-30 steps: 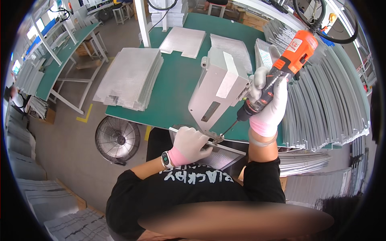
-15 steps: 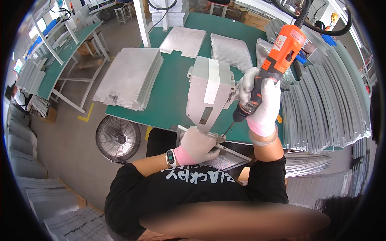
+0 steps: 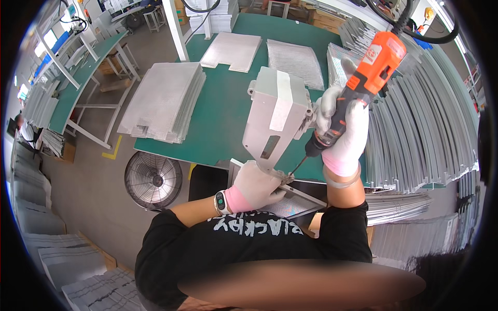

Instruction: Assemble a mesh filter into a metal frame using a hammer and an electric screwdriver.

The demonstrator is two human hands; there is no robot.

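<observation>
In my gloved right hand (image 3: 346,129) is an orange and black power screwdriver (image 3: 371,70), tilted with its long bit pointing down and left. The bit's tip reaches the metal frame edge beside my left fingertips; whether it sits on a screw is too small to tell. My left hand (image 3: 253,185), also gloved, is closed over the frame of a mesh panel (image 3: 298,206) at the table's near edge. A grey box-like fixture (image 3: 265,116) with a white strip and a slot stands just above that hand, its lower tip close to my fingers. Part of the panel is hidden under my left hand.
Stacked mesh sheets (image 3: 161,101) lie on the green table (image 3: 218,109), with more sheets (image 3: 231,52) at the back. A long row of upright panels (image 3: 420,129) fills the right side. A floor fan (image 3: 154,180) stands left. A black cable (image 3: 428,41) hangs above the screwdriver.
The screwdriver's upper end has leaned a little to the right, and the grey fixture has shifted slightly right. My left hand keeps its hold on the panel.
</observation>
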